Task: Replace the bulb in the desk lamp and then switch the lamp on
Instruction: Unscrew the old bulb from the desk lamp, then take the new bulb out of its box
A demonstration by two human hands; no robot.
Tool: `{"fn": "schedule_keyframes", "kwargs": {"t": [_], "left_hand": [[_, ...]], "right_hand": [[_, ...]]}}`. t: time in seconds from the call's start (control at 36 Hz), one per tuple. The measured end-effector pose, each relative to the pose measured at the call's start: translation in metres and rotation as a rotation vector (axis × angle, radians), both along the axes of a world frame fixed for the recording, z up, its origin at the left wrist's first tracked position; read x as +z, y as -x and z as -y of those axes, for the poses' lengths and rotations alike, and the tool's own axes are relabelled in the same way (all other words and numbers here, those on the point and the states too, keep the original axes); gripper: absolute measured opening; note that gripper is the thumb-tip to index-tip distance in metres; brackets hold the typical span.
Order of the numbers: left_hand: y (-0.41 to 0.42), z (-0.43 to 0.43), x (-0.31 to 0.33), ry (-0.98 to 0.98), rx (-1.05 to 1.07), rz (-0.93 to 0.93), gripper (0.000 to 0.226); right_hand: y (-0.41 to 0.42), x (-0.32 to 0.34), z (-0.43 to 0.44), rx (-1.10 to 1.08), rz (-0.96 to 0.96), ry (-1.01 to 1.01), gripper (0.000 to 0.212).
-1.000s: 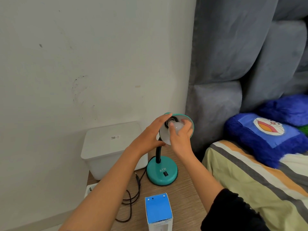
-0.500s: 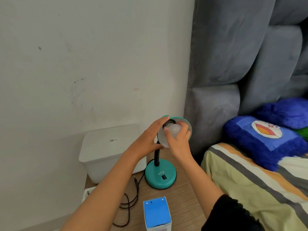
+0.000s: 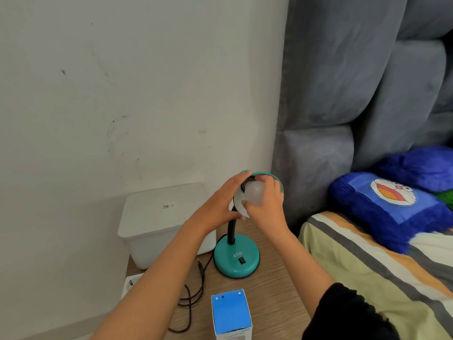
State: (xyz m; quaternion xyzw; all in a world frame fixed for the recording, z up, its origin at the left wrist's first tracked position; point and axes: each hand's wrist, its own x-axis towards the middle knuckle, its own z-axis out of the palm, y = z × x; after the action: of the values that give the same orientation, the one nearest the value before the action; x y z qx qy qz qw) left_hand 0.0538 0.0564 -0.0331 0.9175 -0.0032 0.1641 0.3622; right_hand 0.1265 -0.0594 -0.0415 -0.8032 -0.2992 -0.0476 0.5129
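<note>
A teal desk lamp stands on a wooden bedside table, its round base (image 3: pixel 236 257) carrying a black rocker switch (image 3: pixel 242 260). A black gooseneck (image 3: pixel 231 230) rises to the teal shade (image 3: pixel 276 179), which is tilted toward me. My left hand (image 3: pixel 220 204) grips the left side of the shade. My right hand (image 3: pixel 266 204) has its fingers wrapped around a frosted white bulb (image 3: pixel 255 195) sitting at the black socket (image 3: pixel 246 184) inside the shade. The bulb's base is hidden. The lamp is unlit.
A blue and white bulb box (image 3: pixel 231 314) stands at the table's near edge. A white lidded bin (image 3: pixel 161 224) sits behind the lamp against the wall. A dark cable (image 3: pixel 193 295) loops on the table (image 3: pixel 274 290). The bed (image 3: pixel 382 278) with blue pillows (image 3: pixel 392 207) lies right.
My right hand has shifted its grip around the bulb, fingers moving from below and beside it to over its top. My left hand stays on the shade. The camera moved slightly.
</note>
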Motion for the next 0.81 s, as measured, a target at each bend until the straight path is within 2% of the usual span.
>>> {"fn": "schedule_keyframes", "kwargs": {"t": [0.33, 0.53, 0.72, 0.81], "left_hand": [[0.003, 0.013, 0.001, -0.126, 0.087, -0.014, 0.101], [0.035, 0.044, -0.009, -0.064, 0.257, 0.108, 0.081], [0.099, 0.069, -0.057, 0.067, 0.336, -0.082, 0.055], [0.123, 0.074, -0.085, 0.105, 0.339, -0.175, 0.060]], "right_hand": [[0.006, 0.004, 0.029, 0.001, -0.016, -0.049, 0.060], [0.028, 0.007, 0.061, 0.003, -0.028, -0.102, 0.058], [0.061, -0.027, 0.094, 0.028, -0.066, -0.105, 0.059], [0.071, -0.055, 0.105, 0.020, -0.101, -0.045, 0.060]]}}
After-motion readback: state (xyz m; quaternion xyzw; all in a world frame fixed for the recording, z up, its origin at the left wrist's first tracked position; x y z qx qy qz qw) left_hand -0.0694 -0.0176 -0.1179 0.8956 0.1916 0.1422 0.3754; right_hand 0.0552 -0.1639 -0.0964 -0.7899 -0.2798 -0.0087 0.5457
